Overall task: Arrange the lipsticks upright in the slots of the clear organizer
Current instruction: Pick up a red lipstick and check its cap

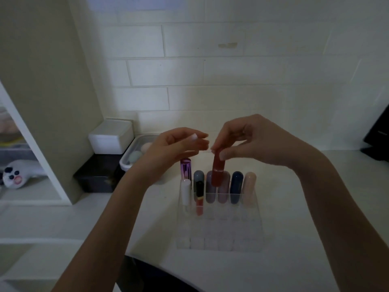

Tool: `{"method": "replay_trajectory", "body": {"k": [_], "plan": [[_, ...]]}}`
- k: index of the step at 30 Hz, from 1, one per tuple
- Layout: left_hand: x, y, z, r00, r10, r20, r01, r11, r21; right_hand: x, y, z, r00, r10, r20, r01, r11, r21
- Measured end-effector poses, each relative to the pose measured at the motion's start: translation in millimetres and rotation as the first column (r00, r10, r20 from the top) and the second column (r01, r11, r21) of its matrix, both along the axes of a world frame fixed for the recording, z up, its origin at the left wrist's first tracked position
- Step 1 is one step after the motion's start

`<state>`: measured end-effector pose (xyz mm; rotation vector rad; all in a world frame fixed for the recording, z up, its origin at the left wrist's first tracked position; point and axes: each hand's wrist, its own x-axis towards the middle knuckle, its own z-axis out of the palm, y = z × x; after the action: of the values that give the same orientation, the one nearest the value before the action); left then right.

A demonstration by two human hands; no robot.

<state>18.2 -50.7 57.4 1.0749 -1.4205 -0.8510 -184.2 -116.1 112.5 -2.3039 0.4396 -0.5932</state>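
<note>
My right hand pinches the top of a red lipstick tube and holds it upright over a clear acrylic organiser on the white counter. My left hand hovers just left of the tube with fingers relaxed and holds nothing. In the organiser's back rows stand a purple tube, a white tube, a grey capsule tube, a black-capped pink gloss, a navy tube and a pale pink tube. The front compartments hold nothing.
A white lidded box sits on a black box at the back left. Beside them is a clear bin with sponges. A shelf at far left holds a plush toy. A dark object stands at the right edge.
</note>
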Motion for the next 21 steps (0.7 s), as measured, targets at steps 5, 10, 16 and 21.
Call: {"method": "replay_trajectory", "body": {"k": [5,10,16,21], "plan": [[7.3,-9.5,-18.2,0.992,0.08,-0.097,-0.079,0.997,0.015,16.1,4.3,-15.8,0.963,-0.008,-0.268,-0.046,0.98,-0.194],[15.2,-19.2,-36.1,0.975,0.102,-0.198,-0.095,0.995,0.045,29.0,6.9,-29.3,0.927,0.001,-0.375,-0.091,0.971,-0.223],[5.4,-36.8,-67.3,0.96,0.069,-0.271,-0.026,0.987,0.158,11.5,-15.4,-23.3,0.973,-0.08,-0.216,0.045,0.986,-0.16],[-0.7,-29.8,-78.0,0.977,-0.214,0.015,0.204,0.946,0.252,-15.4,-65.5,-55.0,0.813,-0.218,-0.539,0.295,0.954,0.059]]}}
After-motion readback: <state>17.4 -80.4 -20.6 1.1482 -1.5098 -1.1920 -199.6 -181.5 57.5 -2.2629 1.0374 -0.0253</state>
